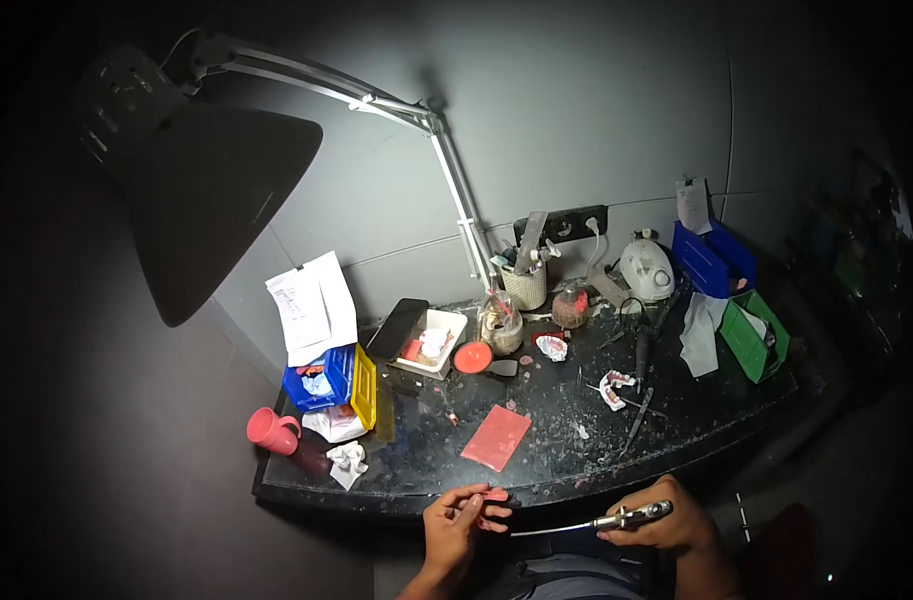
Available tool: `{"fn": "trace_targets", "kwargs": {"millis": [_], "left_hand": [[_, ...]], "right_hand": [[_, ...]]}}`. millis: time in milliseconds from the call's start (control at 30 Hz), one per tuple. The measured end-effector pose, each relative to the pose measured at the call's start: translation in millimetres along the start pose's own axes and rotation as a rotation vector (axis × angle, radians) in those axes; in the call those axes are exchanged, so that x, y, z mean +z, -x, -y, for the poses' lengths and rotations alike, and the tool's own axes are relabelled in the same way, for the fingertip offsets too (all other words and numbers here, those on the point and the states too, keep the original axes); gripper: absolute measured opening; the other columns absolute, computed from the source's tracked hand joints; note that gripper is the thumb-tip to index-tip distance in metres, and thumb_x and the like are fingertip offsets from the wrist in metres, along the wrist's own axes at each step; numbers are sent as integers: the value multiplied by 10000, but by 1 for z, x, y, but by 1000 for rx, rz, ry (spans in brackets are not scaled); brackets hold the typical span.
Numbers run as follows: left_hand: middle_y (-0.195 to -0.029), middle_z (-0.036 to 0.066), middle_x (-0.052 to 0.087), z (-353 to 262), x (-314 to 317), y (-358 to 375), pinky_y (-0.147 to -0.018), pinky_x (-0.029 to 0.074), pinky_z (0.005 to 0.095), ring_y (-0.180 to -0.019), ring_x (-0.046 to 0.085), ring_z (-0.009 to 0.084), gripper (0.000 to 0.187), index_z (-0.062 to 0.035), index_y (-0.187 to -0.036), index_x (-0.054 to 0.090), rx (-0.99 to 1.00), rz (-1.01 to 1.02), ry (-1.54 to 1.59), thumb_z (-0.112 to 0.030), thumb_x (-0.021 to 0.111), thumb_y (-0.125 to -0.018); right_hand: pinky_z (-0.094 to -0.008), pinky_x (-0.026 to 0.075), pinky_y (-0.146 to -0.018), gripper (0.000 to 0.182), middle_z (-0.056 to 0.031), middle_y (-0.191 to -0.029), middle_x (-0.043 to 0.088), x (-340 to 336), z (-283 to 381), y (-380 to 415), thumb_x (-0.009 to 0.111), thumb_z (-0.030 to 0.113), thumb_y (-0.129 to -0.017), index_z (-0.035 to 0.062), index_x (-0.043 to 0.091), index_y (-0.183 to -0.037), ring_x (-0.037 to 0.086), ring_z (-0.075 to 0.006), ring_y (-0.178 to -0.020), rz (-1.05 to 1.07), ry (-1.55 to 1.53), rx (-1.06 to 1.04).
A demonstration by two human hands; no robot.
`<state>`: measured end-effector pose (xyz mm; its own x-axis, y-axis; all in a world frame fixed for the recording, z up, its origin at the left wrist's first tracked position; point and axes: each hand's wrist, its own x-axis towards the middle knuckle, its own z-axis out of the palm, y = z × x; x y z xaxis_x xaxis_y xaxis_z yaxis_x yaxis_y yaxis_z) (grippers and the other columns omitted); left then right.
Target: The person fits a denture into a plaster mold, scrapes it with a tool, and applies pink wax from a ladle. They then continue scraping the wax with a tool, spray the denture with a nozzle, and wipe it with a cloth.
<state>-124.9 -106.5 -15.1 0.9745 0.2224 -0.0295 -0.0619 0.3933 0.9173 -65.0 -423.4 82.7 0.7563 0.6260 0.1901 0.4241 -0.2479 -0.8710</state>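
Observation:
My left hand (455, 525) is at the table's front edge, its thumb and fingers pinched on a small pink piece (496, 495) that looks like wax. To its right, my right hand (667, 515) is closed around a silver hand tool (632, 516) with a long, thin, pale tip. That tip points left and ends near the fingers of my left hand, apart from the pink piece. Beyond my hands, a flat pink wax sheet (497, 438) lies on the dark tabletop. Dental models (615, 390) with pink and white parts rest farther right.
A large lamp (217, 190) hangs over the left side. Blue and yellow bins (365, 385), a pink mug (273, 431) and crumpled tissue (348, 464) stand left. At the back are a white tray (457, 330) and a tool cup (524, 288). A green bin (755, 340) sits right.

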Motion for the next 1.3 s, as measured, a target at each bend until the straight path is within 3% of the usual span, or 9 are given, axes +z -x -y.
{"fn": "trace_targets", "kwargs": {"millis": [133,400,533,733,800,867,967,1233,1300], "left_hand": [[-1157,310,738,-2,2,-5,-712,699,429,-931,794,357,235,93,-1259,643,-6,-24,10,-59,603,-1085],[-1277,304,685,2,-7,-9,-932,655,482,-1078,757,361,313,69,-1395,525,66,-107,203,-49,542,-1106],[-1281,308,679,-7,-9,-9,-1001,630,487,-1102,751,367,345,86,-1414,485,92,-87,197,-49,552,-1104],[-1252,244,719,-37,-27,-39,-983,620,393,-1110,753,292,266,98,-1342,583,442,-184,-341,-3,539,-1100],[-1240,206,738,-44,-43,-51,-960,606,359,-1105,754,251,251,77,-1311,629,609,-246,-810,37,530,-1084],[-1179,205,730,-51,-57,-62,-985,574,402,-1098,737,358,429,53,-1271,659,773,-260,-1258,192,557,-879],[-1217,210,707,-50,-73,-74,-1035,545,454,-1161,678,426,503,49,-1242,669,794,-180,-1487,194,571,-771],[-1219,160,720,-46,-60,-81,-1012,500,455,-1139,678,361,311,3,-1153,720,835,-50,-1562,45,694,-846],[-1168,129,734,-43,-37,-80,-1035,441,459,-1118,666,328,306,-35,-1131,734,816,-30,-1548,-229,778,-898]], "right_hand": [[-284,514,-548,136,-44,-697,742,0,-3,0,903,149,-813,71,792,-803,683,-124,-549,-21,-26,-4],[-277,511,-545,116,-75,-665,727,7,10,-5,894,107,-811,41,800,-831,674,-91,-554,-105,108,135],[-265,528,-571,147,-71,-733,777,2,4,-4,904,59,-769,-10,806,-854,700,-99,-602,24,-59,57],[-254,479,-547,152,-68,-692,739,-3,-1,5,893,69,-816,-20,802,-899,646,-61,-598,-131,-46,74],[-254,481,-551,147,-68,-698,741,-4,0,10,890,61,-816,-22,800,-898,646,-59,-605,-144,-49,83],[-253,482,-555,143,-67,-704,742,-5,0,15,886,53,-816,-25,798,-898,646,-58,-611,-158,-52,89],[-247,481,-563,136,-55,-721,752,-8,-2,22,878,41,-817,-27,791,-895,650,-66,-613,-175,-102,167],[-240,505,-582,140,-64,-732,760,-17,-8,34,877,44,-826,-33,791,-904,674,-72,-636,-231,-112,243],[-236,518,-592,150,-69,-736,763,-20,-3,33,878,46,-828,-37,790,-916,688,-76,-648,-233,-111,286]]}}
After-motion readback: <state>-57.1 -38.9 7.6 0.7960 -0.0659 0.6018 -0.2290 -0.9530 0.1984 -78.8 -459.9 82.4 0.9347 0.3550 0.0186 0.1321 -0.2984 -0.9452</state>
